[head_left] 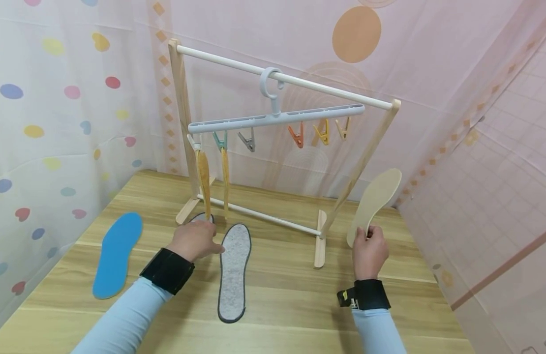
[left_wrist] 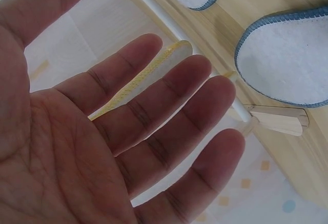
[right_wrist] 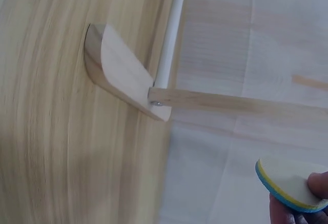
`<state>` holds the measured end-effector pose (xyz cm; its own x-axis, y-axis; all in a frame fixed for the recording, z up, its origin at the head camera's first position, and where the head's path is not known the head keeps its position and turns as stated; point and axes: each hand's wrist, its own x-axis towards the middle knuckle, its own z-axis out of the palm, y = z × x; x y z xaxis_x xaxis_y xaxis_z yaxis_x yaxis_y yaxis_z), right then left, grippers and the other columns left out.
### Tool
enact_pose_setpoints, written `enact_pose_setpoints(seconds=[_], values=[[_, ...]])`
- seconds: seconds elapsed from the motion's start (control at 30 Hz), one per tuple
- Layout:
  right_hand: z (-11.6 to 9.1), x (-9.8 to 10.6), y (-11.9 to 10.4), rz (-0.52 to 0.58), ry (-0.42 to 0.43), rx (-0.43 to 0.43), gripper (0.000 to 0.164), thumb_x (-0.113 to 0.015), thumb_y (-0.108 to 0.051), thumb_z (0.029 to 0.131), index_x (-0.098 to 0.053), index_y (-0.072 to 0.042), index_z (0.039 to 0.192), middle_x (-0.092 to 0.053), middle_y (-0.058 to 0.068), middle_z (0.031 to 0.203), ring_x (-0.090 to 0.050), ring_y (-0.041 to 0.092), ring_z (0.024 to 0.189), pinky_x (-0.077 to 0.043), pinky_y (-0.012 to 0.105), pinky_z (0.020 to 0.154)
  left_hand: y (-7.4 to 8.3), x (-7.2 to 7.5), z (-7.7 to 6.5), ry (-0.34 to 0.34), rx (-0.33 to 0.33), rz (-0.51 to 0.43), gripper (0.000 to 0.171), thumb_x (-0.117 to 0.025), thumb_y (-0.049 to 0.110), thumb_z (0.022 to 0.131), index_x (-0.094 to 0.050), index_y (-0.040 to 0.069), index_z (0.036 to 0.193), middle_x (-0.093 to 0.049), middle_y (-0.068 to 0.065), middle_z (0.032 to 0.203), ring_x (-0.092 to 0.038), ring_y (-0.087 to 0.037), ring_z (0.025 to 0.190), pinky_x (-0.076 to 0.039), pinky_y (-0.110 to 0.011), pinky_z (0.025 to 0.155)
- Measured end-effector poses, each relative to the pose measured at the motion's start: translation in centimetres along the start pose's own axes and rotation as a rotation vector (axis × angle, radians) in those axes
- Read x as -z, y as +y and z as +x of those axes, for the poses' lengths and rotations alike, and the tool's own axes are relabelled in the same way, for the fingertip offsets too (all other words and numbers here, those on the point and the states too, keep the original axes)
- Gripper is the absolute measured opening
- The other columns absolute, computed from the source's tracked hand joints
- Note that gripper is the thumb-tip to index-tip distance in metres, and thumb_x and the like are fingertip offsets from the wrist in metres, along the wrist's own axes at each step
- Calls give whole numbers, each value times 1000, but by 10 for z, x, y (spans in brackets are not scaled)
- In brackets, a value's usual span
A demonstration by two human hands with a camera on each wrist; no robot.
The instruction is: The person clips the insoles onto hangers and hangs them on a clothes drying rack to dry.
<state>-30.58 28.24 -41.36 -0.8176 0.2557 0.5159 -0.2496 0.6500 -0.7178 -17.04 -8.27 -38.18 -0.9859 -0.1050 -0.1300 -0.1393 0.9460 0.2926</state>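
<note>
My right hand (head_left: 370, 250) pinches a beige insole (head_left: 374, 201) by its lower end, beside the rack's right leg. In the right wrist view this insole (right_wrist: 287, 180) shows a yellow and blue edge. My left hand (head_left: 194, 241) is held over a grey insole (head_left: 197, 216) with dark trim, most of which it hides. Its fingers (left_wrist: 189, 121) are extended and spread, with nothing in them. Two yellowish insoles (head_left: 203, 177) hang edge-on above it from a white clip (head_left: 195, 142) and a teal clip (head_left: 221, 141). Another dark-trimmed grey insole (head_left: 234, 273) lies right of that hand.
A wooden rack (head_left: 183, 108) with white rods stands on the table (head_left: 282, 295). From its top rod hangs a grey hanger (head_left: 275, 117); its grey clip (head_left: 248, 140), orange clip (head_left: 297, 135) and others hold nothing. A blue insole (head_left: 117, 255) lies at left. Patterned curtains (head_left: 69, 108) close in behind.
</note>
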Motion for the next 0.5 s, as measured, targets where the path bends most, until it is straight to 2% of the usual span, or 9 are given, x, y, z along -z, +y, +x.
enact_pose_setpoints(seconds=[0.5], values=[[-14,10,-12,65,79,26,19,-69,-9,92,-64,9,98,-70,24,90,-68,38,77,-51,50,71,-1,0,1,4,6,9,44,-79,38,80,-69,2,104,-65,-12,93,-62,-28,82,-51,-44,64]])
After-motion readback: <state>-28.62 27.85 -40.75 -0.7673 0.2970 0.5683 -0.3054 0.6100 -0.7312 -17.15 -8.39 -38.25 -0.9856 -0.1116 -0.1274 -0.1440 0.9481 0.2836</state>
